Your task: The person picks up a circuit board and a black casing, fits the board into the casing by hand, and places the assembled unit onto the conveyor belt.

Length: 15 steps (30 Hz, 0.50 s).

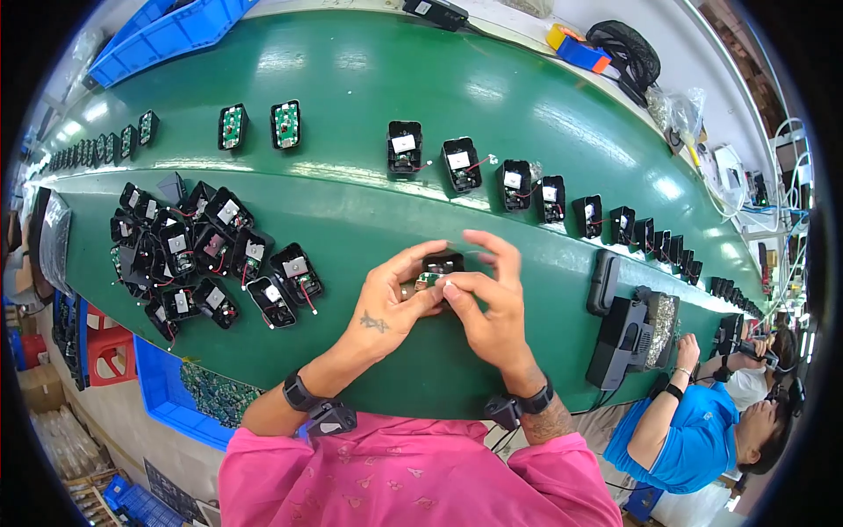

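Observation:
Close in front of me, a small open black housing [443,262] is held above the green table. My left hand [391,303] is closed around its left side, with the thumb near a small green circuit board [427,279] at the near edge. My right hand [493,312] is closed at the opposite side, its thumb and forefinger pinched at a tiny white piece [443,283] beside the board. The fingertips partly cover that piece. To the left lies a pile of black housings [176,250], many with silvery blocks and red wires inside.
A line of black housings [462,165] runs along the far strip, rightward into the distance. Housings with green boards [285,125] stand far left. A blue bin [162,39] is at the far left edge; another blue bin [167,395] holds boards below. A co-worker in blue [694,430] sits right.

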Each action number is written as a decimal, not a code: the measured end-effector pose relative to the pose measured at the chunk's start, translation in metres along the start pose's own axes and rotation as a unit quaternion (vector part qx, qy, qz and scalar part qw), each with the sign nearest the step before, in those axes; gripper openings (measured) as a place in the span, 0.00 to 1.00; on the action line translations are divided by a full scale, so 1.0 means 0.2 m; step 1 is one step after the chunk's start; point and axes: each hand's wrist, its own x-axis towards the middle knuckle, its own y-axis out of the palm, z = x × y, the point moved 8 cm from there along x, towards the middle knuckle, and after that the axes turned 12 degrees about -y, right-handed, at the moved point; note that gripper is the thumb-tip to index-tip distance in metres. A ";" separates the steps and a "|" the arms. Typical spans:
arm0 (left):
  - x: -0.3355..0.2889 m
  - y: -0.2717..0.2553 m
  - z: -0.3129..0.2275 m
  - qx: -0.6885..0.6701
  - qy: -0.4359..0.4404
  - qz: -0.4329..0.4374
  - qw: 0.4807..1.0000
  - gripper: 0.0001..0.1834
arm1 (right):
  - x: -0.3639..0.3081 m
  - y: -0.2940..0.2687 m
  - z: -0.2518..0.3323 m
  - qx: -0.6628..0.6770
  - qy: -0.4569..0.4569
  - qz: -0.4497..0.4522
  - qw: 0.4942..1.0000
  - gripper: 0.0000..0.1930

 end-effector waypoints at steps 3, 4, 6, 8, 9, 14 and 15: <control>-0.03 -0.02 -0.08 0.135 0.099 -0.068 0.984 0.27 | 0.01 -0.03 0.15 -0.188 -0.087 -0.045 0.977 0.05; -0.04 -0.01 -0.08 0.136 0.100 -0.070 0.983 0.27 | 0.00 -0.02 0.15 -0.180 -0.094 -0.054 0.978 0.06; -0.08 0.01 -0.12 0.180 0.180 -0.108 0.961 0.27 | 0.00 -0.03 0.16 -0.155 -0.099 -0.074 0.980 0.06; -0.09 0.01 -0.14 0.191 0.187 -0.122 0.956 0.26 | 0.00 -0.02 0.12 -0.135 -0.081 -0.065 0.985 0.05; -0.10 0.01 -0.15 0.201 0.194 -0.135 0.951 0.26 | 0.00 -0.02 0.10 -0.116 -0.064 -0.054 0.990 0.04; -0.10 0.04 -0.16 0.264 0.208 -0.124 0.933 0.25 | 0.00 0.00 0.03 0.000 -0.009 0.015 1.000 0.03; -0.11 0.06 -0.16 0.274 0.216 -0.115 0.930 0.24 | 0.00 0.00 0.03 0.014 -0.007 0.029 0.999 0.03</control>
